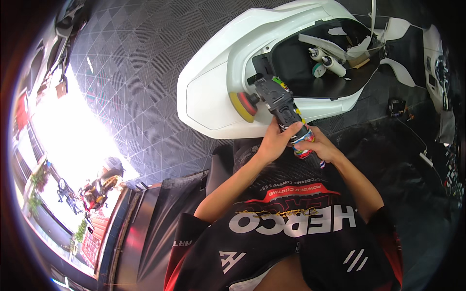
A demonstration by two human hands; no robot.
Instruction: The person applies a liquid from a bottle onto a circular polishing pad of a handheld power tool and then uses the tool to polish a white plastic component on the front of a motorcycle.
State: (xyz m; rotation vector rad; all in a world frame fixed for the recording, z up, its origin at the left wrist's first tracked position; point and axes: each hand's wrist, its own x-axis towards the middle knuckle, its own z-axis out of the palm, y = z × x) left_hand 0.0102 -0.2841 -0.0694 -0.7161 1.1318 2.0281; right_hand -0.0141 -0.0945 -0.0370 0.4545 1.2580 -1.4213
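My left hand (273, 141) grips the body of a black hand-held polisher (280, 100) covered with coloured stickers. Lower down, my right hand (318, 144) is wrapped around its stickered handle. The yellow foam pad (240, 108), on a red backing plate, is tilted nearly edge-on over the white tail panel (207, 98) of a scooter. Whether the pad touches the panel, I cannot tell. Beyond the tool lies the open black under-seat compartment (291, 69). Inside are two white bottles (333, 66), a round green-and-white object (319, 70) and loose trim pieces (322, 44).
Grey patterned tiles (145, 47) cover the floor around the scooter. On the right are white front bodywork (433, 65), a small black device (397, 107) and a cable with a white block (426, 159). A motorcycle (100, 192) stands by the bright doorway at left.
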